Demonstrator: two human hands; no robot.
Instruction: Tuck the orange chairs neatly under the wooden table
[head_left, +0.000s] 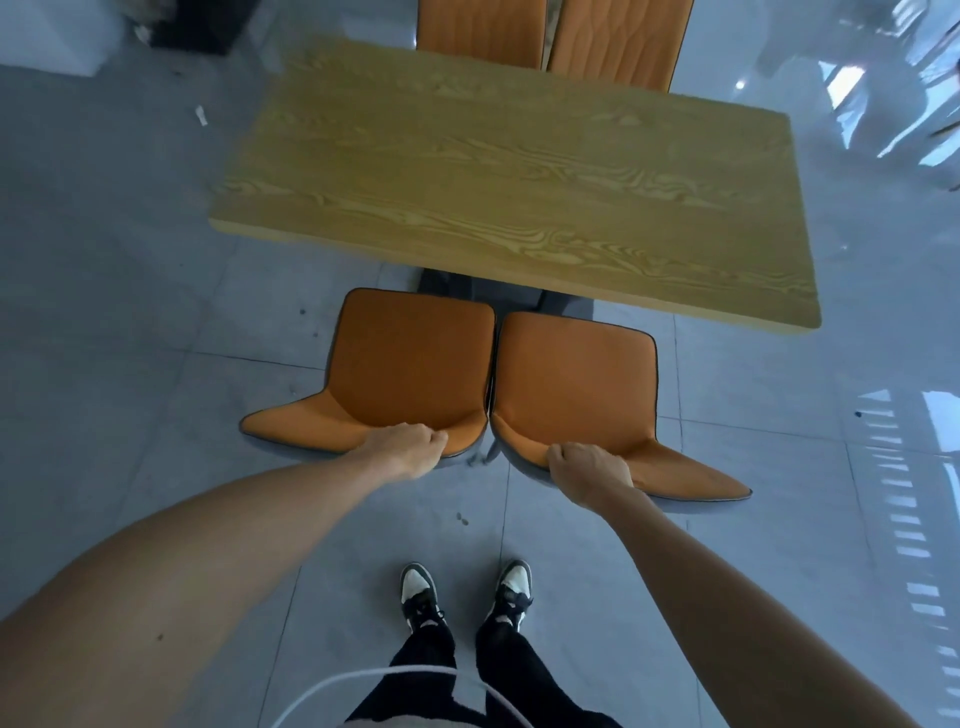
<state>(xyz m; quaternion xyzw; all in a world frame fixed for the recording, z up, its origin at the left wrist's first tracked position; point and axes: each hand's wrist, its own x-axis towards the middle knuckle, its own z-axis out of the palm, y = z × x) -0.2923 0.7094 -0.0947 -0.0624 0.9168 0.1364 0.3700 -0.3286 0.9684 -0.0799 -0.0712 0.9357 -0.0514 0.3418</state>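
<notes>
Two orange chairs stand side by side at the near edge of the wooden table (509, 192), backs toward me. My left hand (405, 448) grips the top of the left orange chair's (410, 364) backrest. My right hand (589, 467) grips the top of the right orange chair's (571, 384) backrest. Both seats lie almost wholly outside the table edge, their front edges close to it. Two more orange chairs (550, 36) stand at the far side, their seats hidden under the table.
Grey tiled floor (156, 322) lies all round the table. The table's dark base (467, 288) shows beneath its near edge. My feet in black-and-white shoes (467, 592) stand just behind the chairs. A white box (52, 31) sits at the far left.
</notes>
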